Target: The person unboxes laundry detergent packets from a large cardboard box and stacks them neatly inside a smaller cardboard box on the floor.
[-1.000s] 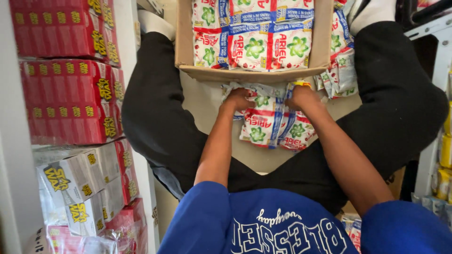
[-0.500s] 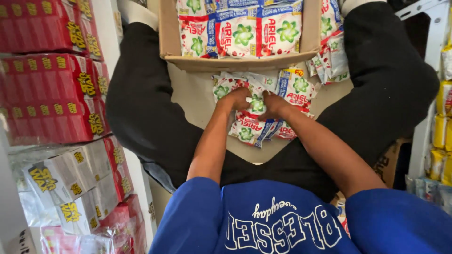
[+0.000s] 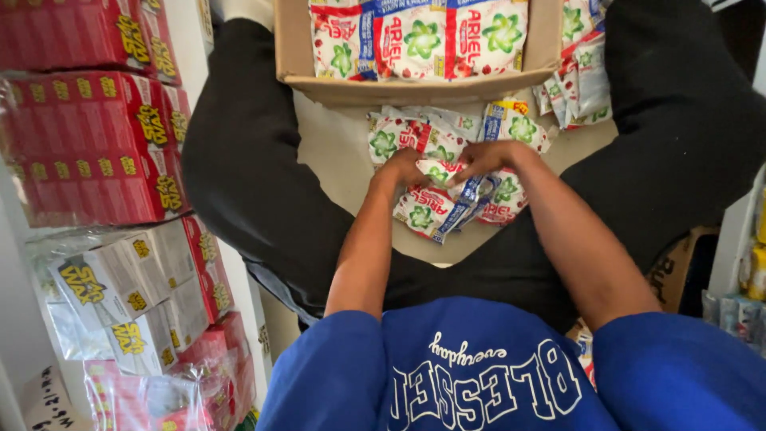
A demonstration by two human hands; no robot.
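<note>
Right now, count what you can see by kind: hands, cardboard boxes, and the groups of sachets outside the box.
Hands: 2, left hand and right hand, both on the sachet pile
Cardboard box: 1
Sachet groups outside it: 2, that pile and a side bunch
Total: 5

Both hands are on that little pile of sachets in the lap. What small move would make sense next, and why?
Probably squeeze the sachets into one neat stack: the left hand and right hand rest on them, but they lie fanned and skewed, below the cardboard box.
</note>
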